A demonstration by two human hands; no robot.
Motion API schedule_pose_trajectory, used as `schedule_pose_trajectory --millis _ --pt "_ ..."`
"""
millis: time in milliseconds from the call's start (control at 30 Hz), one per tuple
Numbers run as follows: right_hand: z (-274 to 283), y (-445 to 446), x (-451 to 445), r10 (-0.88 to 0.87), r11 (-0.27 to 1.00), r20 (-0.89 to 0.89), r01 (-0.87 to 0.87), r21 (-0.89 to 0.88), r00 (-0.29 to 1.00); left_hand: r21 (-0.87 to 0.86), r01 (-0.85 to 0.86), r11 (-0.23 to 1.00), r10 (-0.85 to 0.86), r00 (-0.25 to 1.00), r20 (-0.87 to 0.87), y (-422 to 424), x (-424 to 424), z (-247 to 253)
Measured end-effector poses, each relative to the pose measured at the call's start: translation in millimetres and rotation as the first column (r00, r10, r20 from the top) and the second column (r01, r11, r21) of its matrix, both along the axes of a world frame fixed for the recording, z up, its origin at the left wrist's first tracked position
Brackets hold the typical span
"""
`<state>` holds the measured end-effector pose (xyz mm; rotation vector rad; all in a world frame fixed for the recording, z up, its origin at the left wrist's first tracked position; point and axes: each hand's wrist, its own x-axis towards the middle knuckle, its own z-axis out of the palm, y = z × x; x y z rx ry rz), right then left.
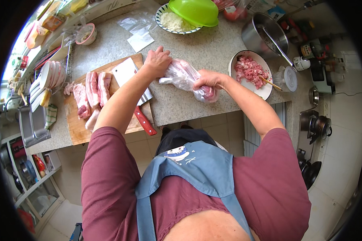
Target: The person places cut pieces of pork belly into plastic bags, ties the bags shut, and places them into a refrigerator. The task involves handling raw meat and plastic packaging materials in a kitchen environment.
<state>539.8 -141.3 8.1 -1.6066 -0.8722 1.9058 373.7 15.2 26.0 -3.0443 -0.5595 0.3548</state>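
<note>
A clear plastic bag with raw meat in it [182, 72] lies slanted between my hands over the counter. My left hand [157, 61] grips its upper left end. The fingers of my right hand [209, 79] are closed round the lower right end, beside a dark red lump of meat. To the left, several strips of raw pork belly [92, 87] rest on a wooden cutting board [74, 131]. A cleaver with a red handle [144, 120] lies on the board's right side, its blade partly hidden by my left forearm. A bowl of minced meat [250, 70] with a wooden stick stands to the right.
At the back are a patterned bowl of white flour-like food [173, 22], a green plastic bowl [196, 12], a white paper sheet [140, 40] and a small pink-rimmed bowl [87, 36]. A steel pot [247, 33] stands back right, a lidded plastic tub [289, 79] beside the mince. Left is a sink [33, 123].
</note>
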Motion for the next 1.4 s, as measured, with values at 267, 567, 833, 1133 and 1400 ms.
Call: schedule_pose_trajectory --millis 267,567,833,1133,1400 --pt "34.6 -18.7 -22.5 0.195 0.849 0.836 -0.516 0.118 0.513 -0.295 -0.037 0.955 -0.008 0.988 -0.151 -7.7 -16.1 18.4" --pt "44.9 -2.0 -8.7 -0.632 0.402 0.774 -0.835 0.375 0.044 -0.925 -0.210 -0.316 0.210 0.936 -0.284 -17.9 -48.8 20.6" --pt "17.6 -3.5 -17.5 -0.710 0.527 0.695 -0.569 0.631 0.113 -0.445 0.421 -0.791 0.607 0.637 -0.476 -66.2 -51.2 1.1" --pt "24.0 -22.7 -44.8 -0.570 0.724 0.757 -0.241 0.647 0.320 -0.300 0.724 -0.622 0.733 0.403 -0.548 -103.4 -55.2 6.4" --pt "20.2 -37.7 -35.5 -0.565 0.702 0.799 -0.390 0.596 0.206 -0.566 0.548 -0.616 0.787 0.411 -0.460 -105.9 -86.6 25.7"
